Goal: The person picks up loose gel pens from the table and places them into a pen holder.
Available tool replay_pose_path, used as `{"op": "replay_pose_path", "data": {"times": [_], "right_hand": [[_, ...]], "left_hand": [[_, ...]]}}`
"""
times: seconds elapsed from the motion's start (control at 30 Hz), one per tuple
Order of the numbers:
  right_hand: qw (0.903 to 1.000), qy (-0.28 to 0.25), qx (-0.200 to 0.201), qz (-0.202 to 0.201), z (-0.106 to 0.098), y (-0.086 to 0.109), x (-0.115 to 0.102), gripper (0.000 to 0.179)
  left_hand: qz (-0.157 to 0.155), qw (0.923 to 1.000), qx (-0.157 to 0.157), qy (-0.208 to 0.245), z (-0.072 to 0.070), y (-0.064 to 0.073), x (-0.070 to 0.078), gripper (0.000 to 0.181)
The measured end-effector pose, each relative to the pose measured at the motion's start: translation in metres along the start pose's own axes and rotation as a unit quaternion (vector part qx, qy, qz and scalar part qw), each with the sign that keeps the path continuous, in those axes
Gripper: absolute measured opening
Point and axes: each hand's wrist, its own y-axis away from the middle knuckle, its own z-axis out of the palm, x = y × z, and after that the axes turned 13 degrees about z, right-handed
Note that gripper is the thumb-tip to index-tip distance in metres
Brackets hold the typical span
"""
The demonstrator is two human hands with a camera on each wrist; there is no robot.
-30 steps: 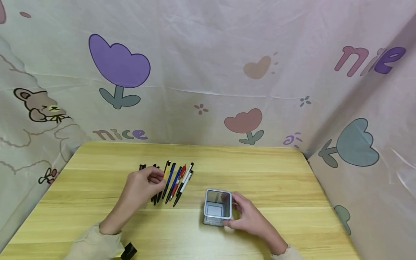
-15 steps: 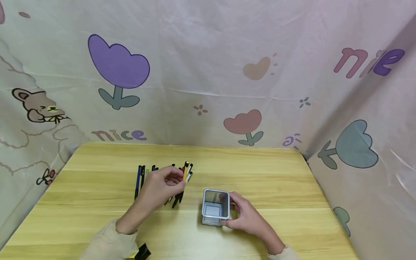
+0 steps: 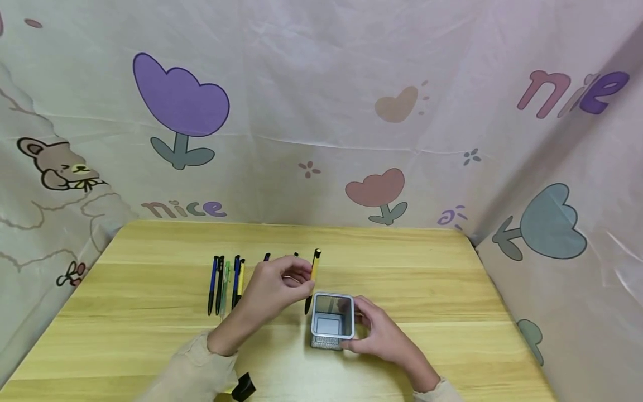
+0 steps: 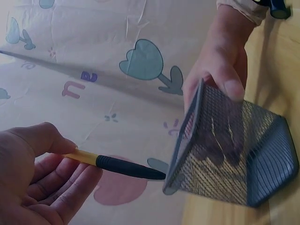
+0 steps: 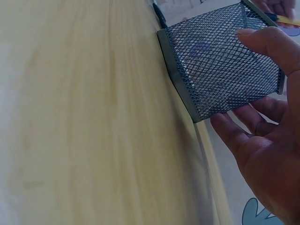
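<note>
Room: creased, matte fabric backdrop (image 3: 286,84) on the left, far and right sides, printed with a bear, tulips and lettering. Surface: smooth tabletop (image 3: 427,268), pale yellow wood grain running left to right.

Left: slim, straight pens (image 3: 213,285) lie side by side, blue, black, translucent green and yellow among them; others are partly hidden behind the left hand (image 3: 273,285). That hand, in a wrinkled cream sleeve (image 3: 193,371), pinches a yellow pen (image 3: 315,268) between thumb and fingers. Pen has a glossy yellow barrel, dark ribbed grip and tapered point; it is slightly tilted, point down, at the left edge of the holder. Cannot tell whether point and rim touch.

Centre: mesh holder (image 3: 326,343) stands on the table, mouth up; fine diamond wire weave, square rim with rounded corners, solid band at the base.

Right: right hand (image 3: 379,332) grips the holder's right side, thumb on the near wall, fingers curved round the far side.
</note>
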Motion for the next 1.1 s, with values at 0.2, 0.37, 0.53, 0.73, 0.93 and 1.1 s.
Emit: {"op": "replay_pose_path", "data": {"times": [0.2,0.37,0.53,0.73,0.93,1.1], "right_hand": [[0.9999,0.007,-0.001,-0.016,0.0,-0.001,0.002,0.07],[0.9998,0.004,-0.003,-0.022,0.0,0.0,0.003,0.07],[0.9993,0.002,-0.003,-0.037,-0.001,0.0,0.003,0.07],[0.9992,0.008,-0.005,-0.039,-0.001,0.0,0.004,0.068],[0.9993,0.028,0.003,-0.024,-0.001,0.001,0.004,0.065],[0.9994,0.033,0.008,-0.012,-0.001,0.002,0.004,0.057]], "left_hand": [[0.002,0.9996,-0.013,0.023,0.014,-0.006,0.004,0.016],[-0.001,0.9995,-0.03,0.014,0.027,-0.008,0.001,0.013],[0.026,0.9974,-0.068,0.003,0.042,-0.009,-0.006,0.01],[0.08,0.9859,-0.135,-0.057,0.054,-0.007,-0.012,0.007],[0.114,0.9654,-0.183,-0.147,0.064,-0.005,-0.01,0.006],[0.131,0.9508,-0.195,-0.201,0.07,-0.004,-0.009,0.007]]}}
